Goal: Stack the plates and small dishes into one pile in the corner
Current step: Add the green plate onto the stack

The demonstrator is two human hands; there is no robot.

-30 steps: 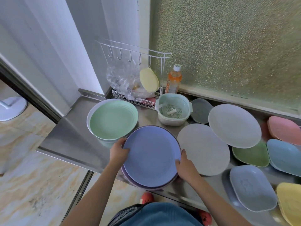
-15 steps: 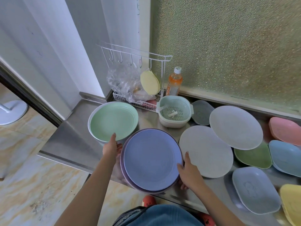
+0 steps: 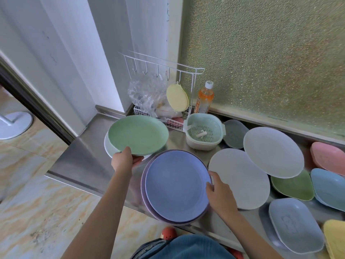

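My left hand (image 3: pixel 124 160) grips the near rim of a green plate (image 3: pixel 138 134), thumb on top, and tilts it up off a white plate (image 3: pixel 107 146) beneath. A blue plate (image 3: pixel 176 186) lies on a purple plate (image 3: pixel 144 191) at the counter's front edge; my right hand (image 3: pixel 218 193) holds the blue plate's right rim. To the right lie two white round plates (image 3: pixel 240 180) (image 3: pixel 273 151), the farther one overlapping the nearer. Small dishes sit at far right: green (image 3: pixel 293 187), light blue (image 3: pixel 328 186), pink (image 3: pixel 328 157), grey-blue (image 3: pixel 295 223), yellow (image 3: pixel 336 238).
A steel counter (image 3: pixel 84 157) ends at the left in a corner by the wall. At the back stand a wire rack (image 3: pixel 164 75) with a plastic bag and a yellow lid, an orange bottle (image 3: pixel 204 99), a mint strainer bowl (image 3: pixel 203 131) and a grey dish (image 3: pixel 233 135).
My left hand left the blue plate, moved up-left to the green plate and lifted its near edge. My right hand stayed on the blue plate's right rim.
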